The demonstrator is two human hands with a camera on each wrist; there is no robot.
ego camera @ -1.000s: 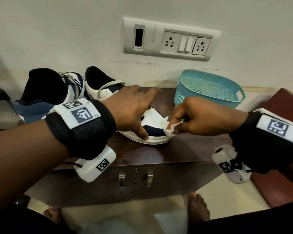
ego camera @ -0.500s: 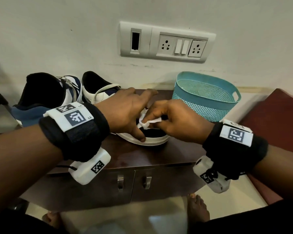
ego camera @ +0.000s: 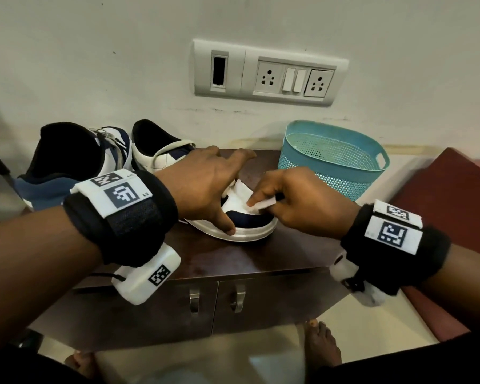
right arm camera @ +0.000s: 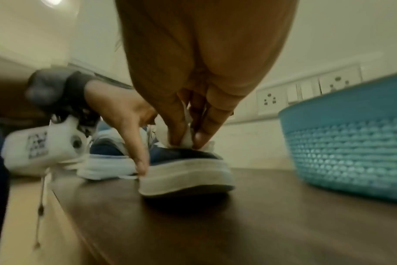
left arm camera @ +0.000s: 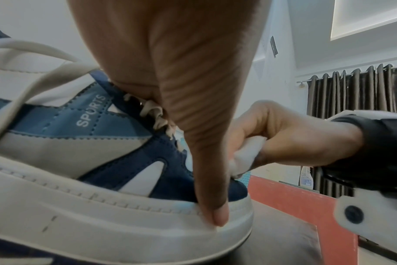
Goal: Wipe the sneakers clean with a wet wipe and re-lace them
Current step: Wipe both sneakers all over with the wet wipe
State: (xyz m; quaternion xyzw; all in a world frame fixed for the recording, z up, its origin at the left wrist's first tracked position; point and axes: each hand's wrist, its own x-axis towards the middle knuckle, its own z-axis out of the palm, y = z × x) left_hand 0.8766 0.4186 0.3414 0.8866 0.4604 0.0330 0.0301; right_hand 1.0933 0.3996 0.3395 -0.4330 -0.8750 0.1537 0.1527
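A white and navy sneaker (ego camera: 250,225) stands on the dark wooden cabinet top (ego camera: 233,261), toe toward the right. My left hand (ego camera: 205,187) arches over it, thumb (left arm camera: 206,179) pressed on the edge of the white sole and fingers reaching across the far side. My right hand (ego camera: 297,200) pinches a white wet wipe (ego camera: 258,207) and presses it on the sneaker's upper just behind the toe (right arm camera: 186,172). The wipe (right arm camera: 188,139) is bunched between thumb and fingertips. A second sneaker (ego camera: 75,162) of the pair stands behind at the left, its lace loose.
A teal perforated basket (ego camera: 333,162) stands at the cabinet's right rear, close to my right hand. A socket panel (ego camera: 269,73) is on the wall above. A maroon seat (ego camera: 455,195) lies to the right. Bare feet (ego camera: 322,347) stand on the floor below.
My right hand has moved left with the wipe, from beside the toe up onto the top of the sneaker. My left hand has kept its hold.
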